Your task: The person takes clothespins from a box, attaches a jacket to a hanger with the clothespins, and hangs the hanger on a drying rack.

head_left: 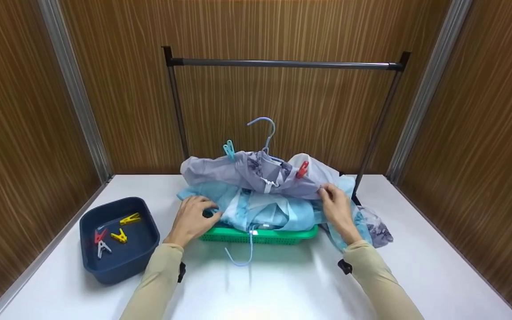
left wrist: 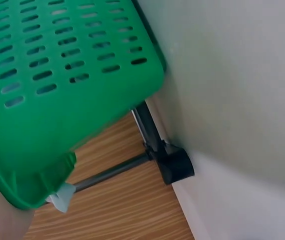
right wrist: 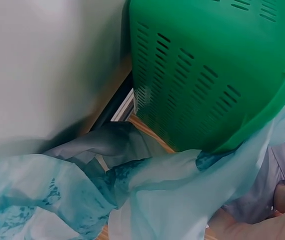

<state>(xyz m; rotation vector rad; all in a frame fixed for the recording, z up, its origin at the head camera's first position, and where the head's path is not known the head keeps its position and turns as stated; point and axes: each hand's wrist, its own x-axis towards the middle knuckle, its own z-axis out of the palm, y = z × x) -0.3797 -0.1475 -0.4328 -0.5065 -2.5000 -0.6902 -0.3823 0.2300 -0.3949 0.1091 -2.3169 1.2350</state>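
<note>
A lavender garment on a blue hanger lies over a pale blue garment heaped in a green basket. A teal clothespin and a red clothespin are clipped at its shoulders. My right hand pinches the lavender cloth near its right side. At the basket's left end my left hand rests by the blue cloth, thumb and fingers apart. A second hanger's hook juts over the basket's front. In the right wrist view, blue cloth drapes beside the basket.
A navy bin at left holds several clothespins: yellow, red and grey. Behind the basket stands a dark garment rack, its foot visible in the left wrist view. A patterned cloth end spills onto the white table at right.
</note>
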